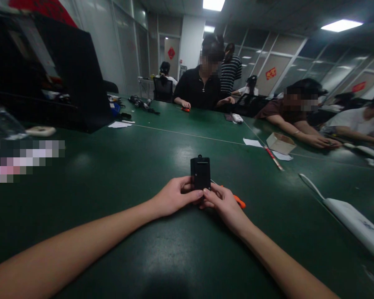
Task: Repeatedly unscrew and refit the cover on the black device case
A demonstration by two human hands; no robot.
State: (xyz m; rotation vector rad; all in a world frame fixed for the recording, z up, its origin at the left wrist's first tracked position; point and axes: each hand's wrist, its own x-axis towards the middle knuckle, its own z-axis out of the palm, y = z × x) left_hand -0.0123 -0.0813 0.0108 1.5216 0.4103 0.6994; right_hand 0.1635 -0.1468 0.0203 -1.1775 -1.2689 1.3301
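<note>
A small black box-shaped case (202,172) with a little loop tab on its top edge stands upright between my two hands. My left hand (176,194) grips its lower left side, thumb laid across the bottom of the front face. From the right, my right hand (223,203) pinches the lower right corner, its thumb close to the left thumb. Behind the right hand lies a screwdriver with an orange handle (240,202), partly hidden by the fingers; its thin shaft shows beside the case.
On the green table (137,166) a white power strip (358,220) lies at the right. Farther back are a small open box (280,143), a red-and-white stick (273,158) and paper (252,143). A large black panel (77,74) stands at left. Several people sit around.
</note>
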